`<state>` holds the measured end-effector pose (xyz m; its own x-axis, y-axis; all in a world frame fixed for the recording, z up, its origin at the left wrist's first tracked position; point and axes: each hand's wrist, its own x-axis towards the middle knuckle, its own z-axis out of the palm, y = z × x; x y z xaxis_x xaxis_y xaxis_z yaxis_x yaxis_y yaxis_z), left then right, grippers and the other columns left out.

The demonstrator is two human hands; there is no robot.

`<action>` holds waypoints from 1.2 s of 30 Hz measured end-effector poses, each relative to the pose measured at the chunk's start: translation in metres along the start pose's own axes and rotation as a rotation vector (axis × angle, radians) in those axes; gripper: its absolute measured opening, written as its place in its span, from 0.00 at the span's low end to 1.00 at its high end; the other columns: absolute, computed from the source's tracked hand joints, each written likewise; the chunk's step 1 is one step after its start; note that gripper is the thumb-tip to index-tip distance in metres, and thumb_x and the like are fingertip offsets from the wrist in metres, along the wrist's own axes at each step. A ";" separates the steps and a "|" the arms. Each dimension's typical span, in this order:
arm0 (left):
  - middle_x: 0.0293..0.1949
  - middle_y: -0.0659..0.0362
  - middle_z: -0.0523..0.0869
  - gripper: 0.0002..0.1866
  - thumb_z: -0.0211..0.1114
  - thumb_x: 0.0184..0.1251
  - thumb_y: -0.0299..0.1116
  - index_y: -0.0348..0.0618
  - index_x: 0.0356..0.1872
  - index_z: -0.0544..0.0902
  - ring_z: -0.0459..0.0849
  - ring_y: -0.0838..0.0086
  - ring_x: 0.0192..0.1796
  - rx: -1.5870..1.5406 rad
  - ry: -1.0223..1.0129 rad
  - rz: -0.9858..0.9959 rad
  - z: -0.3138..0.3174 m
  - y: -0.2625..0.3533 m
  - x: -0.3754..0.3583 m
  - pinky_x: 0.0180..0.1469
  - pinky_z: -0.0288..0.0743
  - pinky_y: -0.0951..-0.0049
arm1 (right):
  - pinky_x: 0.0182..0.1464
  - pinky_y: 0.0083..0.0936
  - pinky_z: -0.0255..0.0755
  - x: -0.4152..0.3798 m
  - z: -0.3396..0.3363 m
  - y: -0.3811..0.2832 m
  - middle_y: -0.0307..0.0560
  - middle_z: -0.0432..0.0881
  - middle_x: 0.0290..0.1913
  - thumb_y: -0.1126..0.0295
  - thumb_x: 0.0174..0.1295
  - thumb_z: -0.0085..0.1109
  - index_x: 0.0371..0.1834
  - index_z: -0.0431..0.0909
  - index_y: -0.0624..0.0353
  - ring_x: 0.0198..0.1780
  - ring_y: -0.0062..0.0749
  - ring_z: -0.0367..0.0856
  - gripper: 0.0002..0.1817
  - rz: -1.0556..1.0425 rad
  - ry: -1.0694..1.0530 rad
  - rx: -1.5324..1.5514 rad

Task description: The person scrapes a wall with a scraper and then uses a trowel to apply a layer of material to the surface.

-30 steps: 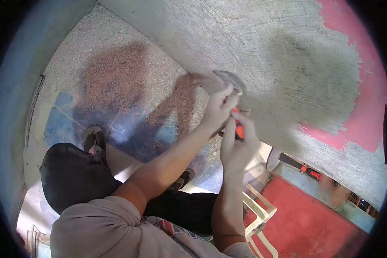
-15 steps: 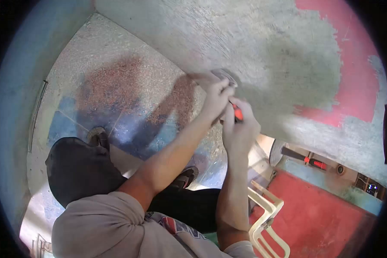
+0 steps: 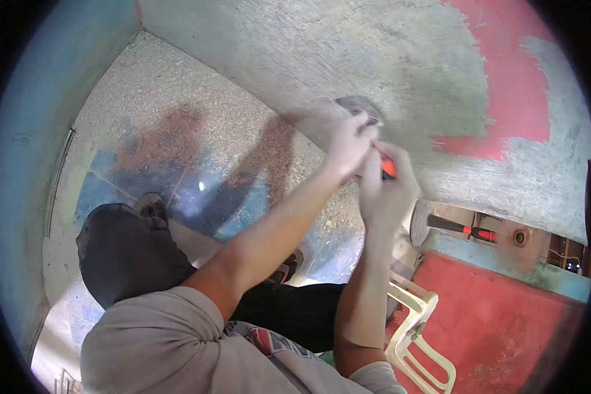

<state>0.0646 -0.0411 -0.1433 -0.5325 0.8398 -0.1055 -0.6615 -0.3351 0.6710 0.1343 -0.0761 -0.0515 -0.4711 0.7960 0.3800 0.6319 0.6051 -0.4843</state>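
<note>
My right hand (image 3: 389, 190) is closed around the red and black handle of a scraper (image 3: 389, 169). Higher up, my left hand (image 3: 352, 143) is closed on the same tool close to its head; the fingers partly hide it and are slightly blurred. The dark, wide head (image 3: 360, 105) appears to be against the wall (image 3: 414, 85), low down near the floor line. Grey, scratched plaster surrounds the tool, with a patch of pink paint (image 3: 512, 85) on the right.
A second tool with a black and red handle (image 3: 482, 234) lies on a ledge at right. Below it are a red surface (image 3: 479, 315) and a cream plastic chair (image 3: 417, 315). Paint flakes are scattered over the blue floor tiles (image 3: 197, 190). My knee (image 3: 128, 249) is bent at left.
Both hands and the scraper have moved a little to the right in view. The wall's pink patch and the background have shifted slightly as the camera turned. The grip looks unchanged.
</note>
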 end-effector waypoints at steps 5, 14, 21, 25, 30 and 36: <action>0.38 0.64 0.83 0.10 0.60 0.77 0.28 0.34 0.50 0.83 0.80 0.82 0.37 0.003 0.092 0.032 -0.023 -0.036 0.010 0.39 0.77 0.77 | 0.40 0.37 0.81 -0.003 0.017 0.013 0.57 0.89 0.39 0.73 0.66 0.65 0.46 0.84 0.60 0.38 0.46 0.90 0.08 -0.160 -0.020 -0.041; 0.32 0.61 0.81 0.06 0.59 0.71 0.25 0.34 0.43 0.81 0.81 0.81 0.34 0.058 0.049 0.020 -0.020 0.006 0.002 0.36 0.76 0.75 | 0.39 0.35 0.81 -0.010 0.016 0.002 0.57 0.89 0.35 0.72 0.66 0.66 0.46 0.85 0.60 0.35 0.43 0.90 0.08 -0.041 0.000 0.028; 0.36 0.58 0.86 0.09 0.58 0.71 0.24 0.32 0.47 0.83 0.81 0.79 0.37 0.146 0.124 -0.082 -0.085 -0.009 0.029 0.40 0.77 0.76 | 0.43 0.33 0.83 -0.004 0.057 0.005 0.56 0.90 0.42 0.73 0.68 0.64 0.49 0.85 0.62 0.40 0.37 0.91 0.09 -0.097 -0.114 -0.022; 0.31 0.62 0.81 0.04 0.59 0.70 0.24 0.34 0.39 0.81 0.77 0.82 0.40 -0.099 0.163 -0.062 -0.058 0.005 0.006 0.46 0.74 0.75 | 0.44 0.34 0.83 -0.012 0.057 0.005 0.58 0.90 0.43 0.73 0.67 0.64 0.48 0.85 0.63 0.39 0.45 0.91 0.09 -0.226 -0.076 -0.092; 0.32 0.66 0.78 0.04 0.61 0.72 0.26 0.36 0.36 0.80 0.73 0.84 0.38 0.028 0.108 0.112 -0.065 -0.006 0.022 0.41 0.71 0.77 | 0.42 0.33 0.82 0.003 0.061 0.007 0.58 0.89 0.41 0.74 0.66 0.66 0.47 0.85 0.62 0.39 0.44 0.91 0.09 -0.220 -0.088 -0.070; 0.33 0.65 0.79 0.05 0.59 0.72 0.25 0.37 0.40 0.82 0.75 0.84 0.37 -0.055 0.104 0.041 -0.051 0.006 0.010 0.39 0.72 0.77 | 0.45 0.43 0.82 -0.003 0.043 -0.015 0.60 0.88 0.41 0.74 0.66 0.65 0.48 0.84 0.60 0.41 0.56 0.88 0.09 -0.176 -0.047 -0.089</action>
<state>0.0287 -0.0566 -0.1774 -0.6101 0.7768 -0.1564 -0.6644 -0.3939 0.6352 0.1000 -0.0871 -0.0799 -0.6058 0.6790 0.4147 0.5881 0.7332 -0.3414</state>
